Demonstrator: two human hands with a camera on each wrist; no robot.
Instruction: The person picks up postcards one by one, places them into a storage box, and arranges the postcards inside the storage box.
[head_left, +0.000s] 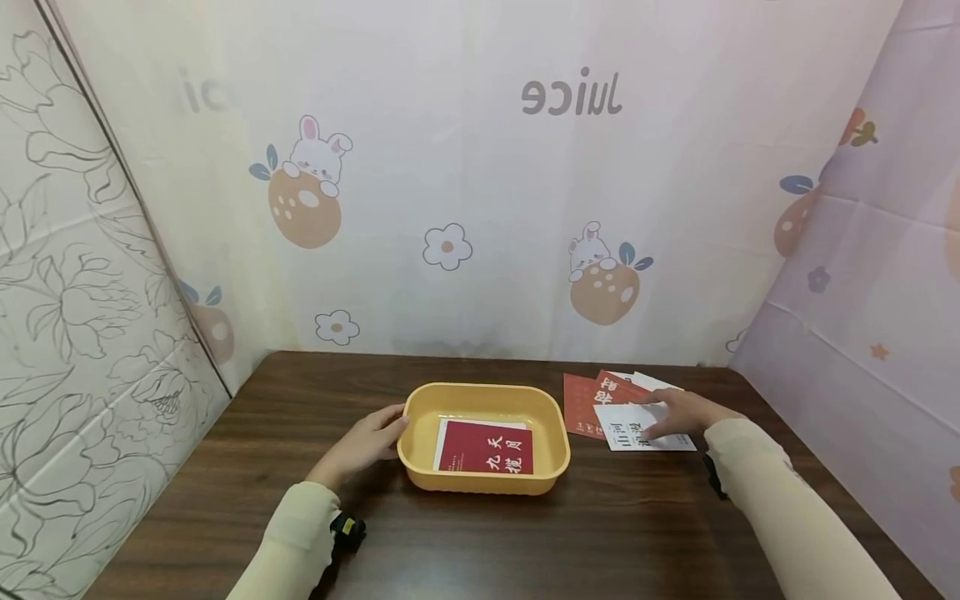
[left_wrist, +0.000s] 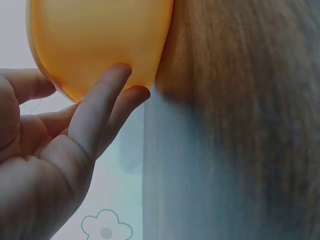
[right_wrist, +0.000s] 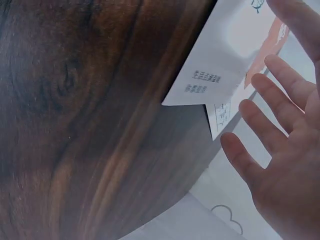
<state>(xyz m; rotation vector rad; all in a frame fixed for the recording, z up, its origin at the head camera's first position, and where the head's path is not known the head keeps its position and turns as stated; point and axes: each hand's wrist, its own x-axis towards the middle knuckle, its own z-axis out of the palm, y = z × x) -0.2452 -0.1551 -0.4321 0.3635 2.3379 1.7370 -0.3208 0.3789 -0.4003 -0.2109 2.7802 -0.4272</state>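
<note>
A yellow plastic basin (head_left: 483, 482) stands on the table, holding a red card (head_left: 480, 448) with white characters on top of a white card (head_left: 441, 433). My left hand (head_left: 367, 442) grips its left side, thumb at the rim and fingers against the outer wall, as the left wrist view also shows. At the right my right hand (head_left: 682, 411) reaches over a white card (head_left: 618, 417) with dark characters, its fingers (right_wrist: 265, 97) spread and fairly straight. Beneath and behind that card lie red cards (head_left: 581, 392) and another white card (head_left: 651, 381), overlapping.
The dark wood-grain table (head_left: 480, 550) carries the basin and the cards. A patterned curtain (head_left: 450, 317) hangs along its back edge. Further curtains close off the left (head_left: 97, 333) and right (head_left: 862, 350) sides.
</note>
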